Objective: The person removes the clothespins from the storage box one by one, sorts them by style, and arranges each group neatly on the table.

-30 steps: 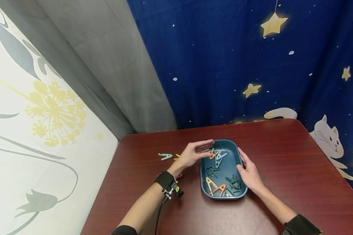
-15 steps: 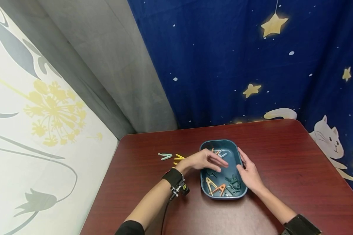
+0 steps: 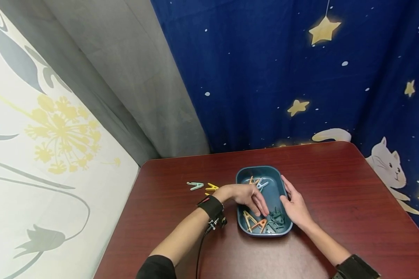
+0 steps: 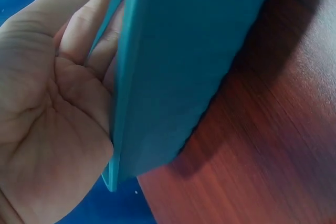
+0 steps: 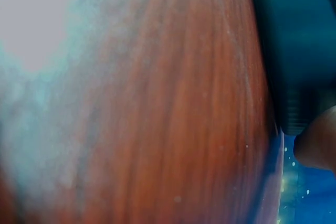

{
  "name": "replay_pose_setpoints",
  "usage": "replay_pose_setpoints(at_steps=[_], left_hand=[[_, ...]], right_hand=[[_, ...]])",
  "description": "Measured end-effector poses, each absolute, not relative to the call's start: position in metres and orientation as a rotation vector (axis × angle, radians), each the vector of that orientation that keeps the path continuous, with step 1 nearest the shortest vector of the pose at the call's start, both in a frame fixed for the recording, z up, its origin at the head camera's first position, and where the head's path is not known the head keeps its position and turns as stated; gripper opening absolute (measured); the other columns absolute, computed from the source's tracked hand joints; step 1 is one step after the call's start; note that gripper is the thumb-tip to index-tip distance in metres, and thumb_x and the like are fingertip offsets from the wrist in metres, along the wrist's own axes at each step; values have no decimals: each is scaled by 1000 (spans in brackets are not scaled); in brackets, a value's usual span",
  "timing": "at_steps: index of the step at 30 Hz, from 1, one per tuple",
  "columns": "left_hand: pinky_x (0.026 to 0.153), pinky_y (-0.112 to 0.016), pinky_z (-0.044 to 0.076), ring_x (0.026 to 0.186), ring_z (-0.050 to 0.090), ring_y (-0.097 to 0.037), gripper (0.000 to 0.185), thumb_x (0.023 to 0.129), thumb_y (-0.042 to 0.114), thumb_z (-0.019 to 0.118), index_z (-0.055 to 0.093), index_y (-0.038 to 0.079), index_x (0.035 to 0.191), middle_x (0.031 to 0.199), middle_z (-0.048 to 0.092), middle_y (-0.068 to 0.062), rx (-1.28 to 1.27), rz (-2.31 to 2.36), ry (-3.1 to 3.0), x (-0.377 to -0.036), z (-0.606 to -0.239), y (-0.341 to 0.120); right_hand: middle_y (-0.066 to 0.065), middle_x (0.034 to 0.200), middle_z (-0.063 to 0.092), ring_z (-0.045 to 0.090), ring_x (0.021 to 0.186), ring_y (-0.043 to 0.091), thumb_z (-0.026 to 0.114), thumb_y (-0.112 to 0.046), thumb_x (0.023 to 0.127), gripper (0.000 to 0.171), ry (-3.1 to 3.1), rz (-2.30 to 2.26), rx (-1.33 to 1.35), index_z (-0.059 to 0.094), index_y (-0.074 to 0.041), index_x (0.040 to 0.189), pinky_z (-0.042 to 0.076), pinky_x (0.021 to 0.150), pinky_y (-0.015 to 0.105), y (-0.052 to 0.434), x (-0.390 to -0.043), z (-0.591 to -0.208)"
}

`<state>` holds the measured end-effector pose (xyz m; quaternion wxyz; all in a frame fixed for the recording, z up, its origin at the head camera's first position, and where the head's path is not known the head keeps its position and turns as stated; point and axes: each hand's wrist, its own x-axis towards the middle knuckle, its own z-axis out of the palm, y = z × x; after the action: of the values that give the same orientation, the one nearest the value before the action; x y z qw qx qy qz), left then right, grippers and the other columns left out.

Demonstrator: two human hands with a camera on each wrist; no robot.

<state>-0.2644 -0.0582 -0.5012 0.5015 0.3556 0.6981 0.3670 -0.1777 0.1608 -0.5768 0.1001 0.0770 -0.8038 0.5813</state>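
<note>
Left hand (image 3: 246,197) reaches into the teal tray (image 3: 278,182), fingers extended down over the clothespins (image 3: 262,221), grip unclear. Right hand (image 3: 295,205) lies flat against the tray's side. Most pins seem collected; a green clothespin (image 3: 195,185) and yellow clothespin (image 3: 212,187) remain on the tabletop (image 3: 335,186).

No writing, label, brand or number can be read in any of the views. The blue curtain (image 3: 283,77) carries only printed stars and cats, the pale curtain (image 3: 38,135) only flower shapes, and the teal tray (image 3: 242,224) and the clips in it show no markings that can be made out.
</note>
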Motion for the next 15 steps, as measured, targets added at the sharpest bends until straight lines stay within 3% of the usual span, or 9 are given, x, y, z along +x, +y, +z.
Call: replay_pose_setpoints(at_steps=[15], left_hand=[[80, -22, 59, 82, 74, -11, 16, 90, -11, 78, 82, 2, 100, 89, 80, -5, 901, 635, 1807, -257, -505, -51]], right_hand=[[30, 160, 42, 46, 142, 49, 50, 15, 97, 70, -2374, 1706, 229, 34, 1, 164, 30, 98, 0, 162, -179, -579]])
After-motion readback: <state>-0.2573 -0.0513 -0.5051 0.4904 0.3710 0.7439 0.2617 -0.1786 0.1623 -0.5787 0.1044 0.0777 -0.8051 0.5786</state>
